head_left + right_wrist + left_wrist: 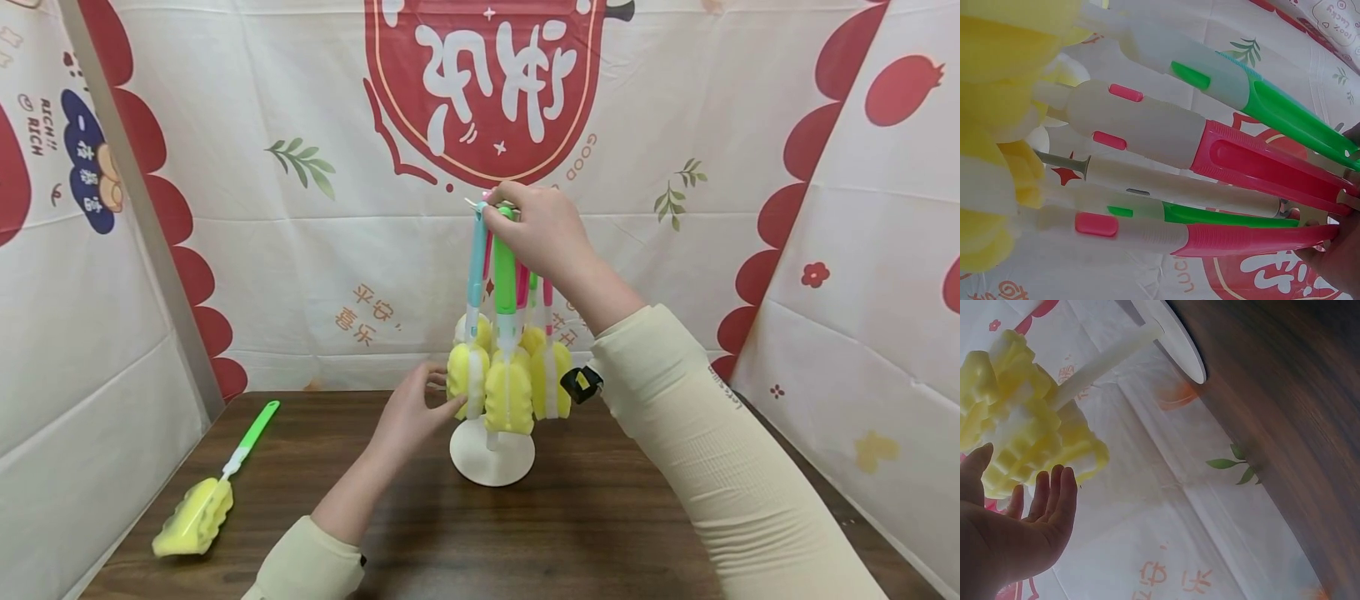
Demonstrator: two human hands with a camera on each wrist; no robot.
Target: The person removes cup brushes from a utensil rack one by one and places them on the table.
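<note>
A white stand (491,462) on the brown table (600,517) carries several hanging brushes with yellow sponge heads (510,396). My right hand (501,208) is at the stand's top and pinches the upper end of the green-handled brush (505,283), beside a blue-handled one (476,267). In the right wrist view green (1297,119) and pink handles (1260,162) fan out from my fingertips (1335,262). My left hand (437,385) reaches the hanging sponges from the left, fingers straight and touching them. The left wrist view shows that hand (1029,506) open beside a sponge (1016,419).
Another green-handled sponge brush (202,508) lies loose near the table's left front corner. Printed red-and-white cloth walls (300,250) close in the table on three sides. The stand's pole (1104,362) and round base (1179,344) stand mid-table.
</note>
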